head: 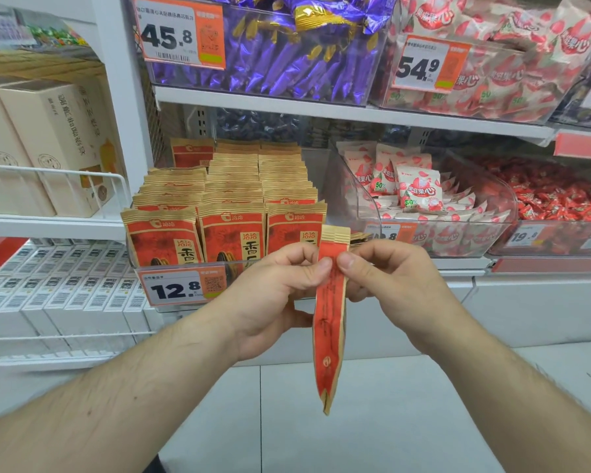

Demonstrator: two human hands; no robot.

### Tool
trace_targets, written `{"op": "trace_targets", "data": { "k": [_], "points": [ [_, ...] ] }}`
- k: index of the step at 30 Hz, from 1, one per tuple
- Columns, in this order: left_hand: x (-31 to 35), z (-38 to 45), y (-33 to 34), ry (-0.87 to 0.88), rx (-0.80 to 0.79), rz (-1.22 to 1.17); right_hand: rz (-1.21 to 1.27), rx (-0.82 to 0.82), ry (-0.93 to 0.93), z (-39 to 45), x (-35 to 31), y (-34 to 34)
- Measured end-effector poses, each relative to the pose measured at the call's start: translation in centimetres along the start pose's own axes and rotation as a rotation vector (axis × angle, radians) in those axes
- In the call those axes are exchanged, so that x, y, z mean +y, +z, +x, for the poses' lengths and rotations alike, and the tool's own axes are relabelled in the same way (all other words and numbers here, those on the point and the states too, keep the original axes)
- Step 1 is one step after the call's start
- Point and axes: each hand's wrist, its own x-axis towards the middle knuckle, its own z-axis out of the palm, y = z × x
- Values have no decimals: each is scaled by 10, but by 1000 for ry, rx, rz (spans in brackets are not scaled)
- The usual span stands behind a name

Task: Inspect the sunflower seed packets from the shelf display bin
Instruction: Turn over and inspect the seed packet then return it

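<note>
Beyond the left hand (273,295), rows of upright red-and-tan paper sunflower seed packets (229,213) fill the clear plastic display bin (185,288). That hand's thumb and curled fingers pinch one long red-and-tan packet (331,322), held edge-on between both hands and hanging downward. The right hand (386,285) pinches its upper part from the other side. Past it sits a clear bin of pink-and-white snack bags (420,189).

A red and tan seed packet (331,315) is held edge-on and upright in front of the shelf, pinched near its top between the left hand (273,295) and the right hand (386,278). Behind it, three rows of matching packets (229,206) are stood in the display bin (316,172), above a 12.8 price tag (181,287).
</note>
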Motion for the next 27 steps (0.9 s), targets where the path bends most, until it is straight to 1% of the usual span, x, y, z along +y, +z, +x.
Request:
{"op": "trace_targets", "data": {
  "k": [4,10,15,21,24,27],
  "points": [
    [4,-2,2,21,0,-21,-10,-53,27,-1,3,-4],
    [6,-3,4,35,-14,-24,-55,-89,51,-1,3,-7],
    [7,-2,2,52,4,-49,-206,-133,48,-3,3,-6],
    [11,-1,-1,83,39,-100,-250,-316,122,-8,4,-7],
    [15,0,-5,113,49,-135,-331,-429,142,-12,2,-5],
    [16,0,-7,133,54,-126,-386,-476,135,-15,0,-2]
  ]
}}
